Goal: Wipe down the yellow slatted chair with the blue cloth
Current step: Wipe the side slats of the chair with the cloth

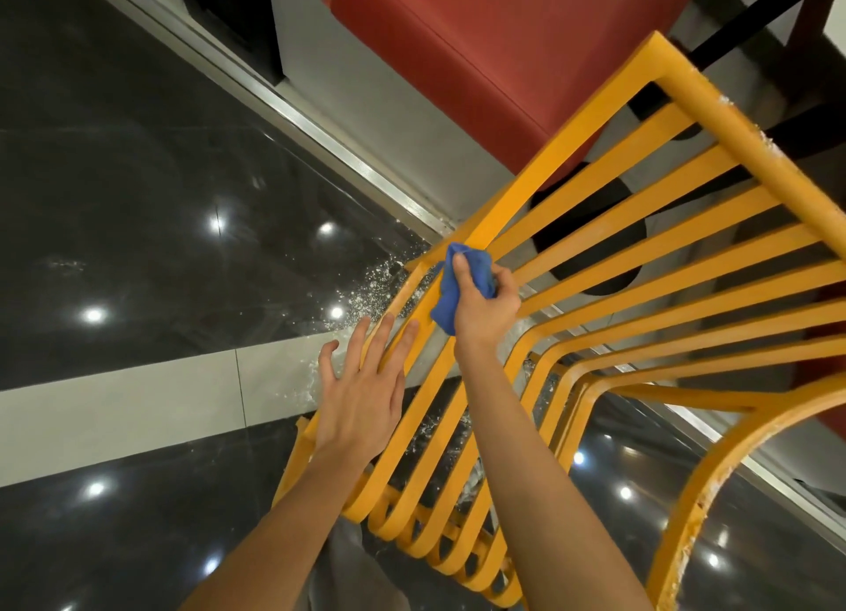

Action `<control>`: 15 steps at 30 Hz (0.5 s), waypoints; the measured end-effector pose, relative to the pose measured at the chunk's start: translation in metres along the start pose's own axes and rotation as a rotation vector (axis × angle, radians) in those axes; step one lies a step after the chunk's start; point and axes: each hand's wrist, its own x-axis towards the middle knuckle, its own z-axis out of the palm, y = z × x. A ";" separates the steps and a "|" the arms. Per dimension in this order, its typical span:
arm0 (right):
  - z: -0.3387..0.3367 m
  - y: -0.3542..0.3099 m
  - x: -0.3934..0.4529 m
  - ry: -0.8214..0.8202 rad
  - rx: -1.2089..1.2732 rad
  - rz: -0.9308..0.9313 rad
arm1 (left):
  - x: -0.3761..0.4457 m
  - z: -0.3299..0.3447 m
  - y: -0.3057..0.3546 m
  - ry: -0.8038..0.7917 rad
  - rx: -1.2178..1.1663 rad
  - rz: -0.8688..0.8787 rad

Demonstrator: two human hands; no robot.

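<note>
The yellow slatted chair (641, 253) fills the right and lower middle of the head view, seen from above with its curved slats running toward me. My right hand (485, 308) is shut on the bunched blue cloth (451, 290) and presses it against the slats near the chair's left corner. My left hand (361, 395) lies flat with spread fingers on the chair's leftmost slats, just below and left of the cloth. White specks cling to the chair's right frame edge.
A red cushioned chair seat (480, 38) stands just beyond the yellow chair. White debris (366, 290) is scattered on the glossy dark floor (137, 198) left of the chair. A metal floor strip (320, 139) runs diagonally, and a pale tile band (137, 400) crosses the floor.
</note>
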 end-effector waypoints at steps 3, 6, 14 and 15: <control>-0.016 0.014 -0.018 -0.105 0.031 0.096 | -0.001 -0.001 0.000 -0.006 -0.015 0.000; -0.010 0.001 0.004 0.006 0.101 0.064 | 0.001 0.000 0.000 -0.012 -0.009 0.005; -0.036 -0.003 -0.003 -0.246 -0.139 0.101 | 0.000 -0.002 0.000 -0.022 -0.001 -0.003; -0.047 -0.005 0.000 -0.259 -0.178 0.155 | 0.001 -0.001 0.000 -0.021 0.001 -0.003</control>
